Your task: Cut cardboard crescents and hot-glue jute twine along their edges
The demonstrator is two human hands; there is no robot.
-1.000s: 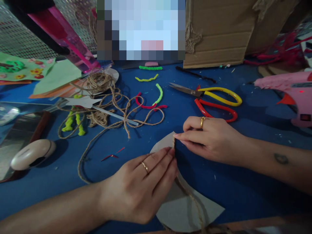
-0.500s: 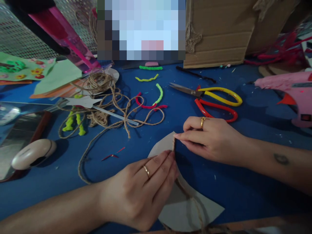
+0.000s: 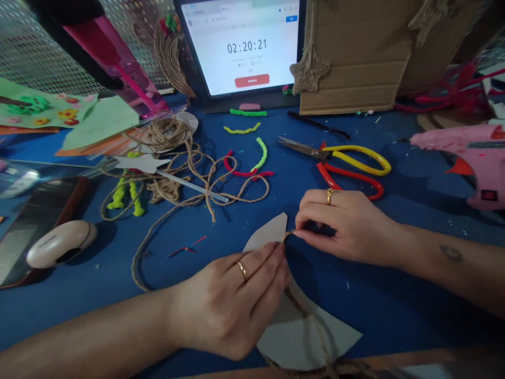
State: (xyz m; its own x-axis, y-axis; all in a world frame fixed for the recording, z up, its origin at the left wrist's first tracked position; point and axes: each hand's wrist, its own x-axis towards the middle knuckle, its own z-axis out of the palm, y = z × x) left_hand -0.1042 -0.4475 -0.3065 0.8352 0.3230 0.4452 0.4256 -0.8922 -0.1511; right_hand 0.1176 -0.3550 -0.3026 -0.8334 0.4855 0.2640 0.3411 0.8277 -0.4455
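A pale grey crescent-shaped card [image 3: 284, 337] lies near the table's front edge, one tip pointing up and the other to the right. My left hand [image 3: 232, 302] is closed over its middle, fingers together, pressing a length of jute twine [image 3: 321, 337] along the inner curve. The thumb is hidden. Just right of the card's upper tip, my right hand [image 3: 349, 226] pinches the short end of that twine between thumb and forefinger, holding it off the edge. From under my left hand the twine runs down over the card to the front edge.
Scissors [image 3: 315, 151] with yellow and red handles lie beyond my right hand; a pink glue gun [image 3: 457, 139] is at far right. Tangled twine [image 3: 165, 134], a white star cutout [image 3: 136, 163], a mouse [image 3: 63, 242] and a phone [image 3: 43, 216] are left. A tablet [image 3: 244, 47] stands behind.
My right hand has drawn the twine end away from the card's upper tip, bending it to the right. My left hand still presses the card. The view has shifted slightly.
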